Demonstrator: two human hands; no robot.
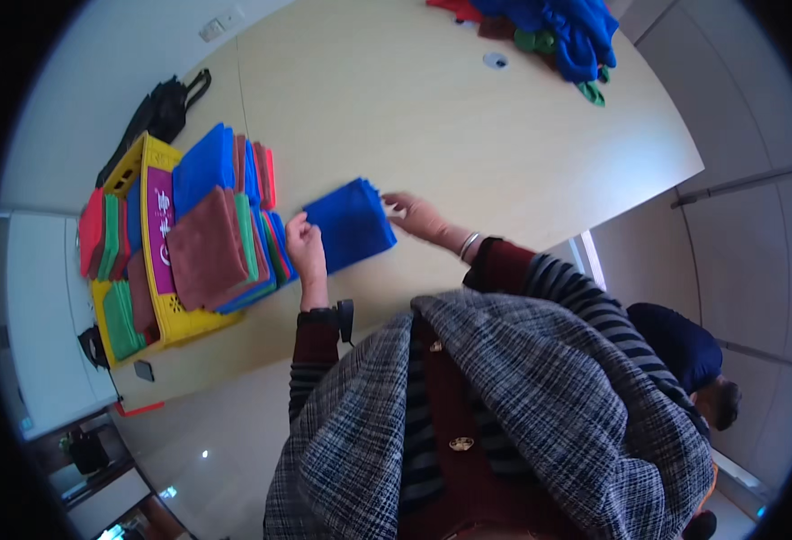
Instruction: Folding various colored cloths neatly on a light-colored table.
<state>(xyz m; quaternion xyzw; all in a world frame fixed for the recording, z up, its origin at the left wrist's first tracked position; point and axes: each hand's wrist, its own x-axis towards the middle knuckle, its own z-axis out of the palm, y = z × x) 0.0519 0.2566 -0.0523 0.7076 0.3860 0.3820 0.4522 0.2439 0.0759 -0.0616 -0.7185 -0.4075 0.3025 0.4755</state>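
Observation:
A folded blue cloth [346, 225] lies on the pale table in front of me, its layered edge toward the upper right. At its left edge is my left hand [307, 250], with the fingers curled in; whether they grip anything is hidden. My right hand [420, 219] hovers by the cloth's right edge, fingers bent but apart and nothing seen between them. Just left of my left hand stand stacks of folded cloths in brown [205, 247], blue [203, 173], green and red, leaning against a yellow crate [180, 324].
More folded cloths fill the yellow crate, among them a green one [124, 319]. A black bag [157, 112] lies behind it, and a phone-like dark object [145, 370] near the table edge. Loose cloths [562, 36] are heaped at the far right. Another person [679, 346] bends at the right.

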